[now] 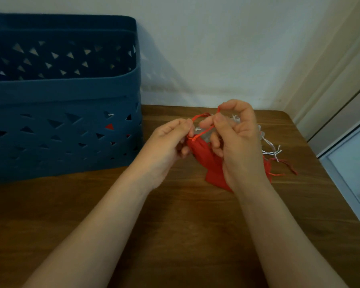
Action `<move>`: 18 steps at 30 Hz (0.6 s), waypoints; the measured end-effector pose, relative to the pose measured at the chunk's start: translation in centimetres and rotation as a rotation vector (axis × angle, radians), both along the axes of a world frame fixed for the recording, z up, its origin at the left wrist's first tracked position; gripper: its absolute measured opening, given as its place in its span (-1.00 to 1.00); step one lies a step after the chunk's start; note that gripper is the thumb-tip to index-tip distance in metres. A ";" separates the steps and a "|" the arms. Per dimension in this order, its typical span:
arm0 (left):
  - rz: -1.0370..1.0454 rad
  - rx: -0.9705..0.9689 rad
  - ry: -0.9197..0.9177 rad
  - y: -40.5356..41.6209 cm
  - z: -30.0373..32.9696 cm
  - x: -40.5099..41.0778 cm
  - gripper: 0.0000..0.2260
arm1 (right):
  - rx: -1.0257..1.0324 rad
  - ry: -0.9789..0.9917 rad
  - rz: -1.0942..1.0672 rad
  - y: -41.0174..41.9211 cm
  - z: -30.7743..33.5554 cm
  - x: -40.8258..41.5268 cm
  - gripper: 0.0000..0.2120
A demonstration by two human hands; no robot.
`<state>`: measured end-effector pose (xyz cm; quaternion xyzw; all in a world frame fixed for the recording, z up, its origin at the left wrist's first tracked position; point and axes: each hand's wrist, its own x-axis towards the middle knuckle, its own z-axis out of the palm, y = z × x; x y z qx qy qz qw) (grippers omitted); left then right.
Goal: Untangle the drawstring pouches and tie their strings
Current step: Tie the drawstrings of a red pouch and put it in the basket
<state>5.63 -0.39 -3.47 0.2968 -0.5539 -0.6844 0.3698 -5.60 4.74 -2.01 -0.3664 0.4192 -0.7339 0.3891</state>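
The red pouch [197,149] is held just above the counter [175,225], between both hands, and is judged light, limp and easily crumpled; it is best taken by its thin red string [202,132] near the gathered neck. The string is pinched by the left hand [168,140] at the neck, while a loop is pinched and lifted by the right hand [235,138], both wrists raised.

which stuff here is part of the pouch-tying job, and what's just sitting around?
In the job:
- red pouch, gathered at its neck
- red drawstring, pinched by left hand and right hand
- white strings of pale pouches behind the right hand
- loose red strings at the right

Just there:
- blue basket at the left, something red inside
- wooden table
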 end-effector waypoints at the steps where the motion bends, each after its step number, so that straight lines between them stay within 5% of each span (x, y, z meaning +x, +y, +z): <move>1: -0.037 0.021 0.031 -0.1 0.2 0.1 -0.66 | -0.013 0.018 0.009 0.1 0.2 0.1 -0.82; 5: -0.170 0.020 0.037 0.0 1.0 0.7 -0.66 | -0.020 -0.003 -0.003 0.2 0.4 -0.1 -0.82; 13: -0.054 -0.713 -0.652 0.2 0.9 0.8 -0.70 | -0.089 0.466 -0.015 0.6 0.0 0.3 -0.77; 18: -0.144 -0.812 -0.598 1.0 1.0 0.6 -0.80 | -0.014 0.516 0.015 0.9 0.2 0.7 -0.79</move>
